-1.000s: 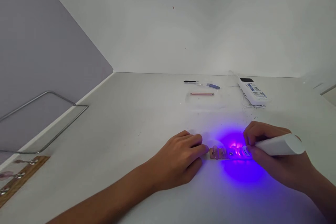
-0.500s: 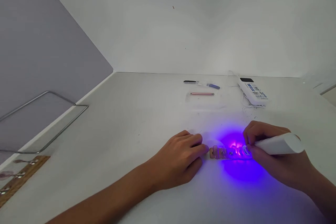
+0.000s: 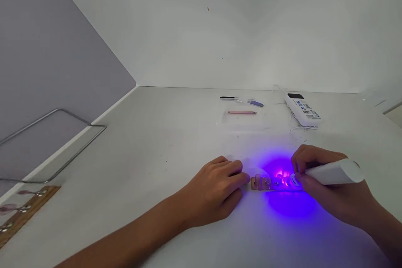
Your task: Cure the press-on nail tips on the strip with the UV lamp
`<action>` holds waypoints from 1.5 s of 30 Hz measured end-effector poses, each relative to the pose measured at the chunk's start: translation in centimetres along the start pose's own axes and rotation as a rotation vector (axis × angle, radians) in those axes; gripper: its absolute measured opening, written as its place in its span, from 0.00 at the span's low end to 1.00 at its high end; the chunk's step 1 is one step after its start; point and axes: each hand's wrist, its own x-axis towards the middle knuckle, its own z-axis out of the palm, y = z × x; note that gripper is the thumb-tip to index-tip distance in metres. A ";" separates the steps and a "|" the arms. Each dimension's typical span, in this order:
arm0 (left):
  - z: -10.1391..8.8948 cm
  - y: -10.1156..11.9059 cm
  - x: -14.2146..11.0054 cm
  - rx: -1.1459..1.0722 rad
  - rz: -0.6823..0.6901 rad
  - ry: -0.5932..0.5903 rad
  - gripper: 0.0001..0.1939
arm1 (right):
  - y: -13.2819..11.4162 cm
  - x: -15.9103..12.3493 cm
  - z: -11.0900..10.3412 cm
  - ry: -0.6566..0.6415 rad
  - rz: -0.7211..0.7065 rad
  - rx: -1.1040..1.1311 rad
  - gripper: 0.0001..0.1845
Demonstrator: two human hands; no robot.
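A narrow strip (image 3: 262, 183) carrying several small false nails lies on the white table (image 3: 163, 142) near the front. My left hand (image 3: 216, 190) rests palm down, its fingertips pinching the strip's left end. My right hand (image 3: 329, 190) is wrapped round a white pen-shaped lamp (image 3: 329, 172), whose tip points left at the strip's right end. A violet glow (image 3: 287, 188) from the lamp covers that end and the table around it.
At the back lie a black-tipped tool (image 3: 240, 101), a thin pink stick (image 3: 241, 112) and a white device with a cable (image 3: 303, 109). A bent metal wire frame (image 3: 63, 142) stands at the left wall. Another wooden strip with nails (image 3: 21, 213) lies at the left edge.
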 end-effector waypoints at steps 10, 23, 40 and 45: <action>0.0 0.1 0.1 0.004 0.001 -0.004 0.14 | -0.4 0.0 -0.2 0.038 0.038 0.141 0.16; 0.0 -0.2 -0.4 0.019 0.003 -0.001 0.14 | -0.2 0.0 -0.1 0.311 0.085 0.402 0.12; 0.0 -0.1 -0.4 0.011 -0.002 -0.011 0.15 | 0.2 0.7 -1.4 0.326 0.154 0.485 0.08; -0.1 -0.1 -0.4 0.012 -0.004 -0.021 0.14 | -0.5 0.1 0.3 0.163 0.021 0.134 0.10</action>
